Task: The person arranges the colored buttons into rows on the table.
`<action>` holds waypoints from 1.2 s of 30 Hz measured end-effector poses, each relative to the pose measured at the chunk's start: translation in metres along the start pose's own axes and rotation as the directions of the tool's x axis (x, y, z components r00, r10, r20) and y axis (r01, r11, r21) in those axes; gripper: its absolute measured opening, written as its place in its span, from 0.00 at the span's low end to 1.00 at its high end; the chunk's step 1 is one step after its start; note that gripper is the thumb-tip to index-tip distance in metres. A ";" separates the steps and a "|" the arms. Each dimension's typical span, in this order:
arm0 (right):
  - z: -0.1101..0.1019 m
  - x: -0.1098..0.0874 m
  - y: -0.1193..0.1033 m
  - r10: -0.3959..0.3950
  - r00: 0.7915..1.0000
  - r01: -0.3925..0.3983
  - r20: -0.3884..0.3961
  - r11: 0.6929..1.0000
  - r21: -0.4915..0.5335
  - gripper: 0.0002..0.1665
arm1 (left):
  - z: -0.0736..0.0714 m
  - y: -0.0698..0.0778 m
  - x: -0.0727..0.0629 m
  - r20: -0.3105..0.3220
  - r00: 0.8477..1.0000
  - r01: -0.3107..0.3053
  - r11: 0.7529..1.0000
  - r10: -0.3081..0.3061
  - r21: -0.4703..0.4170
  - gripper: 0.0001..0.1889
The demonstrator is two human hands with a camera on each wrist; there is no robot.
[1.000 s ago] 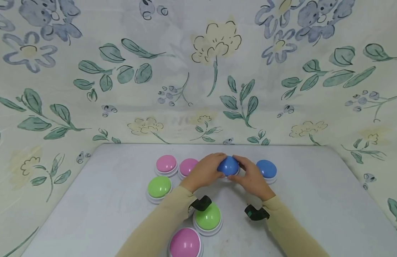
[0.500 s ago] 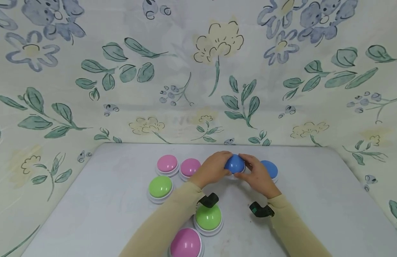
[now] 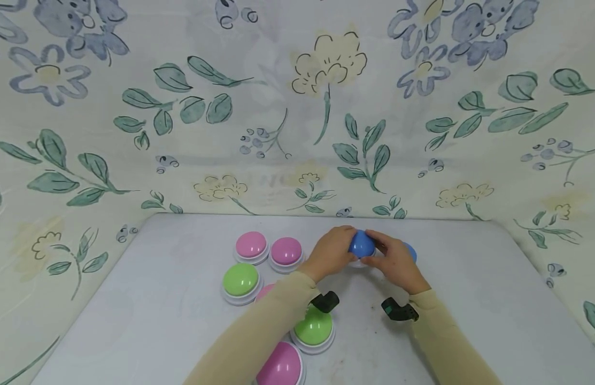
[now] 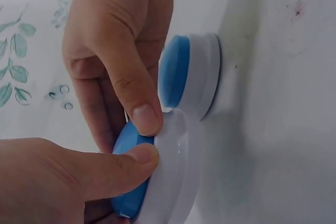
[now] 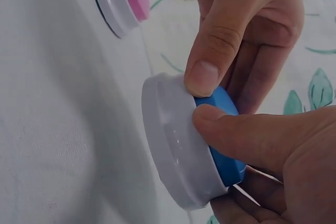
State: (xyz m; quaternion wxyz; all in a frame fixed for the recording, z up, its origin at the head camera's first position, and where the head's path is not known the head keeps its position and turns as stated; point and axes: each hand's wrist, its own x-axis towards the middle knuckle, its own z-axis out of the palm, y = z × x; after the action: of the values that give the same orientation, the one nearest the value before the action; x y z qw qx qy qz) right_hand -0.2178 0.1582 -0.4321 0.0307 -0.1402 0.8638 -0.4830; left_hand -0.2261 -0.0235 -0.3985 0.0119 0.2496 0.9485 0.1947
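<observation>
Both hands hold one blue-domed push button [image 3: 362, 245] with a round white base, near the back of the white table. My left hand [image 3: 332, 250] grips its left side, and my right hand [image 3: 396, 263] grips the right. In the left wrist view the two thumbs press close together where the blue dome [image 4: 128, 200] meets the base. The right wrist view shows fingers curled behind the dome, with a shadow on the table beside the white base [image 5: 176, 145]. A second blue push button [image 3: 411, 252] stands just right of the held one, partly hidden by my right hand.
Two pink push buttons [image 3: 251, 245] stand at the back left, with a green one [image 3: 240, 279] in front of them. Another green button [image 3: 314, 327] and a large pink one [image 3: 280, 366] sit near the front, partly under my left sleeve [image 3: 263, 326]. Floral cloth [image 3: 259, 198] rises behind the table.
Both hands have moved right, carrying the blue push button closer to the second blue one. Another pink button's edge now shows beside the left sleeve.
</observation>
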 end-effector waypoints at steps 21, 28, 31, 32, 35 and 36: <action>-0.002 0.001 0.007 0.002 0.998 0.007 0.066 0.990 -0.141 0.38 | 0.015 0.002 0.006 -0.002 1.000 0.017 1.000 -0.017 0.016 0.26; 0.002 0.001 0.008 0.003 0.998 0.010 0.062 0.979 -0.203 0.38 | 0.017 0.003 0.009 -0.012 1.000 0.020 0.999 -0.020 0.026 0.23; 0.004 0.001 0.009 -0.006 0.998 0.019 0.055 0.973 -0.229 0.38 | 0.019 0.002 0.010 -0.028 1.000 0.006 1.000 -0.006 0.015 0.20; 0.004 0.001 0.008 -0.008 0.999 0.020 0.053 0.971 -0.239 0.38 | 0.020 0.002 0.010 -0.029 1.000 0.005 1.000 -0.004 0.012 0.20; 0.006 0.000 0.006 -0.012 0.999 0.024 0.046 0.964 -0.265 0.38 | 0.022 0.001 0.011 -0.030 1.000 0.002 1.000 -0.002 0.008 0.19; 0.007 0.000 0.005 -0.014 0.999 0.026 0.047 0.962 -0.271 0.37 | 0.022 0.001 0.011 -0.029 1.000 0.004 1.000 -0.003 0.007 0.19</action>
State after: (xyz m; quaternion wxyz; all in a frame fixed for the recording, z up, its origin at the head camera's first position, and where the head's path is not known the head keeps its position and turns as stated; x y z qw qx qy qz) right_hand -0.2173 0.1553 -0.4397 0.0255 -0.1624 0.9194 -0.3572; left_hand -0.2322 -0.0093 -0.4179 -0.0023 0.2451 0.9497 0.1950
